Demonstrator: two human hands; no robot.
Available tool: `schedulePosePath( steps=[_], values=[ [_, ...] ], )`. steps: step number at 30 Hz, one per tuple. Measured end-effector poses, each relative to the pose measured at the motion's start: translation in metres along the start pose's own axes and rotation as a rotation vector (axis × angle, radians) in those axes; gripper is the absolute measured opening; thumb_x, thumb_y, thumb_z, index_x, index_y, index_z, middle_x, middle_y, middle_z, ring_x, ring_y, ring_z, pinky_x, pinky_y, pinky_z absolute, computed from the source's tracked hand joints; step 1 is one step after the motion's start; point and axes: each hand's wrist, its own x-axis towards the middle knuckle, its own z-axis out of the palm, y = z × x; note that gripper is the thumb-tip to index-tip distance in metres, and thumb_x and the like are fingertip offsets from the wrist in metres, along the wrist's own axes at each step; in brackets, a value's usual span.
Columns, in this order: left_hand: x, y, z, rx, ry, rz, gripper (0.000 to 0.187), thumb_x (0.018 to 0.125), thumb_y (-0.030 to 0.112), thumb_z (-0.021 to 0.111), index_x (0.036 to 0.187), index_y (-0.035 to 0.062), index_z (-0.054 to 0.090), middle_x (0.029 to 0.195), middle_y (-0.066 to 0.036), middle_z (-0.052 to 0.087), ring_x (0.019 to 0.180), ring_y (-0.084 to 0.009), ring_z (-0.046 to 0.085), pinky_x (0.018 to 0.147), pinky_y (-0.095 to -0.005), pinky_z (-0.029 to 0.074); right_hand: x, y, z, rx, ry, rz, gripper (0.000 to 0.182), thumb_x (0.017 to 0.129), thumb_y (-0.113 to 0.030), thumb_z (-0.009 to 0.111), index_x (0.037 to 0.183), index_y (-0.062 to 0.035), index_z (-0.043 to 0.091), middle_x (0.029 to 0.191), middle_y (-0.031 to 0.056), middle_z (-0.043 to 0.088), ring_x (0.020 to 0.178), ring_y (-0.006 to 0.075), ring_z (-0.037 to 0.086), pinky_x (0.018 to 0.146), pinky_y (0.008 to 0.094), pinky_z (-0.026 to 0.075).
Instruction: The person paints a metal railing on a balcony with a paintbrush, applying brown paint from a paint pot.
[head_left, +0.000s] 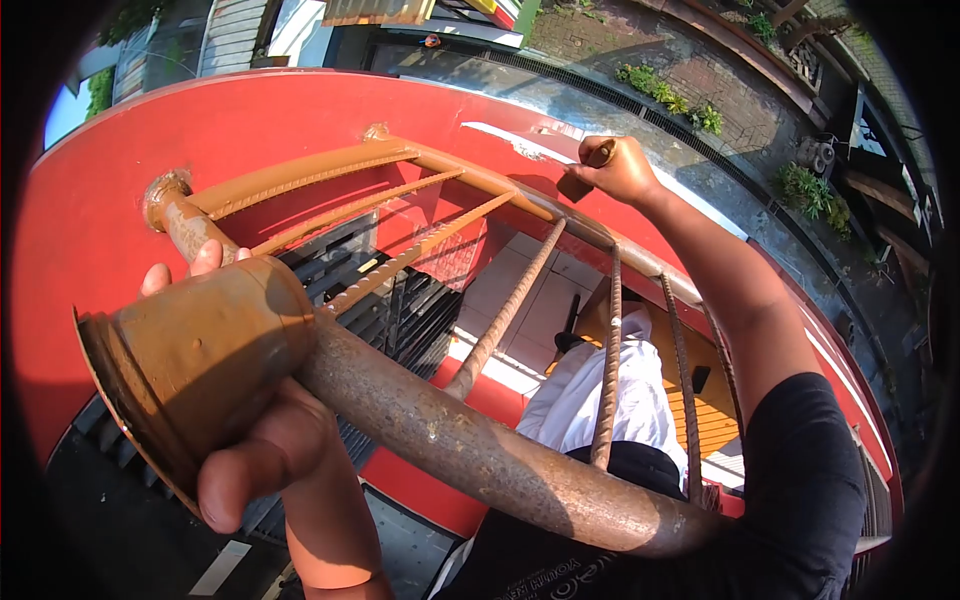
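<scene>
My left hand (270, 440) is wrapped round a brown, paint-smeared cup (200, 350), tilted on its side beside the thick rusty pipe (450, 435). Fingertips show above the cup and the thumb below it. Farther up and right, my right hand (620, 172) is closed around the handle of a brush (575, 188), near the red wall's upper edge. The metal frame has ribbed bars; those at the left (320, 177) are coated orange-brown, while the bars nearer me (610, 370) are bare and rusty.
A curved red wall (100, 260) surrounds the frame. Through the bars show dark slats (430, 325), pale floor tiles (515, 275) and my legs in white trousers (600, 395). Beyond the wall, far below, lie a drain grate (650, 112), paving and green plants (805, 190).
</scene>
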Motion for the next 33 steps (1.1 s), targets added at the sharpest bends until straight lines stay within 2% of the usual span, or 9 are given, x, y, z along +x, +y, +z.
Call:
schedulePosePath(
  steps=[2,6,11,15,21,25,26,29,33],
  values=[
    [0.0,0.0,-0.001,0.012,0.004,0.011,0.126,0.069,0.094,0.043,0.141,-0.0092,0.036,0.141,-0.023,0.043,0.125,-0.0445,0.051,0.103,-0.0564,0.048,-0.011,-0.003,-0.025,0.04,0.086,0.111,0.028,0.08,-0.022,0.082,0.077,-0.0019,0.062,0.068,0.0054,0.065,0.065,0.0073,0.058,0.059,0.0275,0.048],
    [-0.001,0.001,-0.002,0.018,-0.005,0.004,0.126,0.069,0.094,0.043,0.142,-0.0085,0.035,0.142,-0.023,0.042,0.124,-0.0447,0.052,0.102,-0.0566,0.048,-0.048,0.0,-0.032,0.035,-0.078,-0.063,0.024,0.08,-0.021,0.082,0.079,-0.0042,0.064,0.068,0.0069,0.066,0.063,0.0103,0.062,0.059,0.0294,0.049],
    [-0.001,0.001,0.0,0.01,0.001,-0.008,0.126,0.069,0.094,0.043,0.143,-0.0082,0.034,0.143,-0.022,0.042,0.125,-0.0436,0.053,0.103,-0.0555,0.049,-0.055,-0.014,0.003,-0.02,-0.226,-0.306,0.021,0.081,-0.02,0.079,0.078,-0.0069,0.063,0.068,0.0092,0.063,0.063,0.0276,0.062,0.06,0.0363,0.05],
    [-0.001,0.001,-0.001,0.002,-0.01,-0.012,0.126,0.07,0.094,0.043,0.143,-0.0084,0.033,0.143,-0.023,0.042,0.125,-0.0427,0.053,0.103,-0.0551,0.048,-0.052,-0.009,0.0,-0.218,-0.12,-0.383,0.022,0.083,-0.024,0.075,0.076,-0.0085,0.062,0.071,0.01,0.065,0.069,0.0322,0.065,0.062,0.0418,0.052],
    [-0.001,0.001,-0.002,-0.014,-0.012,-0.016,0.127,0.07,0.093,0.044,0.143,-0.0102,0.033,0.138,-0.026,0.046,0.124,-0.042,0.054,0.104,-0.0543,0.048,-0.064,-0.02,-0.014,-0.005,-0.114,-0.139,0.021,0.079,-0.017,0.08,0.076,-0.0057,0.062,0.068,0.0114,0.063,0.064,0.0257,0.065,0.061,0.0347,0.051],
    [-0.001,0.002,0.0,-0.006,-0.005,-0.02,0.129,0.068,0.094,0.044,0.142,-0.0113,0.032,0.135,-0.03,0.047,0.123,-0.0416,0.055,0.105,-0.0542,0.047,-0.059,0.002,0.012,-0.069,-0.084,-0.276,0.02,0.079,-0.018,0.08,0.081,-0.0051,0.064,0.071,0.0112,0.066,0.065,0.0249,0.065,0.062,0.0335,0.051],
    [-0.001,0.001,0.0,-0.01,-0.007,-0.028,0.13,0.068,0.094,0.044,0.142,-0.0114,0.032,0.135,-0.03,0.046,0.123,-0.0417,0.055,0.105,-0.0545,0.047,-0.056,0.007,0.014,-0.002,-0.078,-0.079,0.021,0.08,-0.021,0.079,0.08,-0.0053,0.065,0.071,0.011,0.066,0.064,0.0235,0.066,0.062,0.0335,0.052],
    [-0.001,0.002,0.001,0.01,0.005,-0.026,0.13,0.067,0.094,0.045,0.142,-0.0116,0.032,0.136,-0.031,0.046,0.123,-0.0419,0.054,0.105,-0.0548,0.046,-0.047,0.012,0.003,-0.06,0.065,0.079,0.024,0.081,-0.024,0.078,0.079,-0.0042,0.065,0.068,0.0088,0.067,0.062,0.0172,0.066,0.06,0.0321,0.052],
    [-0.001,0.001,0.004,0.039,0.053,0.033,0.13,0.067,0.094,0.046,0.142,-0.0115,0.032,0.133,-0.032,0.048,0.123,-0.0416,0.054,0.106,-0.0538,0.046,-0.041,0.025,-0.008,0.3,0.244,0.297,0.027,0.083,-0.017,0.079,0.074,-0.0004,0.06,0.063,0.0055,0.064,0.054,0.0095,0.061,0.048,0.027,0.049]
  ],
)
